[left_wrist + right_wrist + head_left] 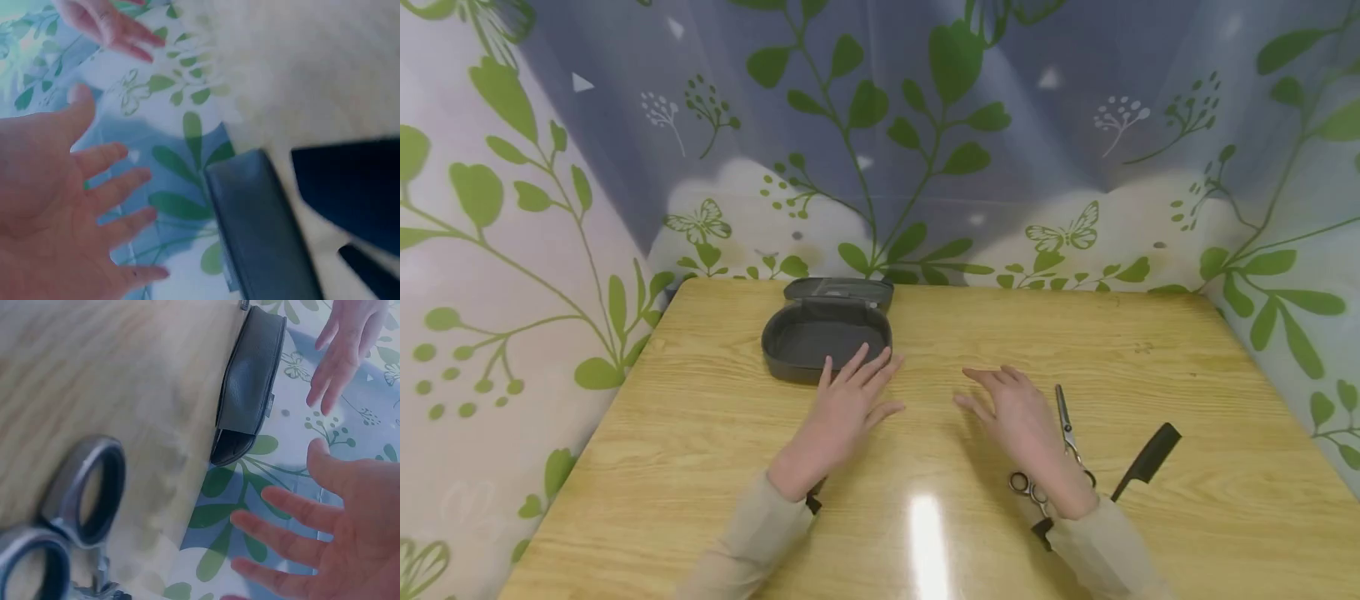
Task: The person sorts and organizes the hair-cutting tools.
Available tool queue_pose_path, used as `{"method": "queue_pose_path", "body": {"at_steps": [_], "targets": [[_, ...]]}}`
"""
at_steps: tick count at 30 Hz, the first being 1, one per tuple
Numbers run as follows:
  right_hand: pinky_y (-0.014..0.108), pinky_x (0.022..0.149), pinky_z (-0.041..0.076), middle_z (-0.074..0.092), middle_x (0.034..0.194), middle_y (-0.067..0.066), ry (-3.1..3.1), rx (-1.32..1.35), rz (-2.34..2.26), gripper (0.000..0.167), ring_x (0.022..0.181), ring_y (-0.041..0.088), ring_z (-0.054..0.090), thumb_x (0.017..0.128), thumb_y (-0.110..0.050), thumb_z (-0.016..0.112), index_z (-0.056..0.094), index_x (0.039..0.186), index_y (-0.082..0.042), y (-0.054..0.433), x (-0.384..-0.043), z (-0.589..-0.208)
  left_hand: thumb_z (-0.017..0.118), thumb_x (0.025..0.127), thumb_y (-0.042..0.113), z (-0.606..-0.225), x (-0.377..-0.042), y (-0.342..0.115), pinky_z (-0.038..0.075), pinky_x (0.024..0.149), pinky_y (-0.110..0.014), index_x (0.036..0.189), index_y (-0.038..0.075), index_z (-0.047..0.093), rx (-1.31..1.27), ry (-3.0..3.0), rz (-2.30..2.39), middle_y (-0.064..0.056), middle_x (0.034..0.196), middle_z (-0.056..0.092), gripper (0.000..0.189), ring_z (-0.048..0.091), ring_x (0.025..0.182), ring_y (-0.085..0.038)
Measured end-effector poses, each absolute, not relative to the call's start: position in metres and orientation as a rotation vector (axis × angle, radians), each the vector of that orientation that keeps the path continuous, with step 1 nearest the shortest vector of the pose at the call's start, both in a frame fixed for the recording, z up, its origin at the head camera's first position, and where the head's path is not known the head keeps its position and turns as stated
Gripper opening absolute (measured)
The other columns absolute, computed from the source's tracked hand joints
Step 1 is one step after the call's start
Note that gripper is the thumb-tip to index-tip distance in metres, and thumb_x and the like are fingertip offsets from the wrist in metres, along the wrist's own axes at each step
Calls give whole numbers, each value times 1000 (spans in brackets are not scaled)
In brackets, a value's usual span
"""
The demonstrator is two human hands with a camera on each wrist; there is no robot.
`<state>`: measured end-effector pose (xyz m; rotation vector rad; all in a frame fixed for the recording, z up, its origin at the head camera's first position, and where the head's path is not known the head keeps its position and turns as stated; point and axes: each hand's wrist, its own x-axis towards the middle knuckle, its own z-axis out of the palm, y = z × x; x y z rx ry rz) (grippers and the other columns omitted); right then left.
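Observation:
My left hand (pixel 838 412) is held with spread fingers over the near right edge of an open dark grey zip case (pixel 786 371). In the left wrist view its palm (pixel 50 206) shows bare, holding nothing. My right hand (pixel 1021 421) hovers to the right of the case, fingers extended and nothing in them. Beside that hand lies a pair of scissors (pixel 1066 427), blades pointing away. Ring handles of another pair of scissors (pixel 1018 482) show by the right wrist, the rest hidden under it. Farther right is a black tail comb (pixel 1154 454), its handle end partly hidden by the forearm.
The wooden table (pixel 700 467) backs onto a leaf-patterned curtain (pixel 910 167), with similar cloth at both sides. The case's raised lid (pixel 838 289) stands near the table's back edge. A bright glare (pixel 928 542) falls on the front of the table.

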<state>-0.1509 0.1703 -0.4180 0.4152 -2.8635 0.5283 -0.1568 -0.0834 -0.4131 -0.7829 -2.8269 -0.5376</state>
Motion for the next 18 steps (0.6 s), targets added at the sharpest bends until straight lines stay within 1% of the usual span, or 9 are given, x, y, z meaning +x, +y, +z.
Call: {"method": "queue_pose_path", "body": {"at_steps": [2, 3, 5, 6, 7, 9, 12, 15, 18], "targets": [[50, 70, 59, 73, 117, 17, -2852, 419, 586, 40, 100, 42, 69, 98, -35, 68, 70, 126, -7, 170, -152, -415, 61, 101, 36, -408, -159, -89, 34, 111, -65, 148, 17, 54, -790, -2763, -589, -7, 143, 60, 51, 52, 136, -31], [42, 61, 58, 75, 111, 14, -2854, 413, 604, 36, 90, 36, 71, 98, -35, 68, 73, 122, -8, 169, -153, -413, 63, 101, 32, -406, -160, -92, 44, 105, -59, 143, 16, 60, -783, -2725, -621, -7, 134, 66, 45, 63, 123, -29], [31, 45, 45, 77, 97, 7, -2878, 399, 648, 30, 68, 23, 68, 100, -35, 66, 75, 115, -11, 167, -156, -409, 65, 100, 27, -402, -163, -98, 58, 82, -44, 130, 15, 69, -744, -2655, -649, -4, 111, 76, 33, 73, 91, -22], [28, 42, 39, 77, 90, 3, -2898, 394, 669, 29, 58, 19, 63, 100, -36, 64, 76, 112, -11, 165, -157, -406, 67, 99, 25, -401, -165, -101, 59, 67, -37, 124, 15, 73, -720, -2622, -653, -2, 100, 78, 27, 72, 75, -18], [27, 41, 37, 76, 83, 1, -2922, 385, 684, 29, 52, 15, 58, 101, -37, 63, 77, 108, -12, 163, -158, -403, 67, 99, 24, -399, -167, -105, 54, 54, -31, 119, 14, 75, -692, -2597, -661, 0, 90, 78, 23, 68, 61, -14], [25, 44, 38, 72, 73, -3, -2968, 370, 698, 31, 52, 8, 57, 102, -40, 60, 77, 100, -13, 158, -161, -399, 68, 99, 23, -396, -170, -112, 37, 38, -25, 112, 13, 77, -627, -2552, -677, 4, 73, 75, 18, 54, 43, -9], [26, 45, 38, 70, 69, -5, -3018, 338, 738, 35, 48, 6, 54, 103, -42, 58, 77, 98, -13, 150, -166, -395, 66, 100, 22, -393, -176, -124, 30, 36, -23, 107, 10, 78, -528, -2518, -709, 5, 63, 71, 17, 49, 38, -7], [26, 46, 39, 74, 78, 0, -2997, 314, 752, 34, 49, 8, 57, 102, -39, 61, 78, 105, -11, 142, -172, -396, 66, 100, 21, -392, -182, -137, 36, 40, -25, 107, 8, 77, -418, -2523, -740, 2, 68, 74, 19, 58, 46, -11], [28, 49, 45, 77, 94, 7, -2943, 316, 761, 34, 60, 16, 67, 101, -36, 64, 76, 114, -7, 134, -180, -398, 66, 100, 20, -394, -189, -151, 46, 48, -32, 109, 6, 76, -305, -2559, -771, -5, 80, 77, 19, 67, 59, -19]]}}
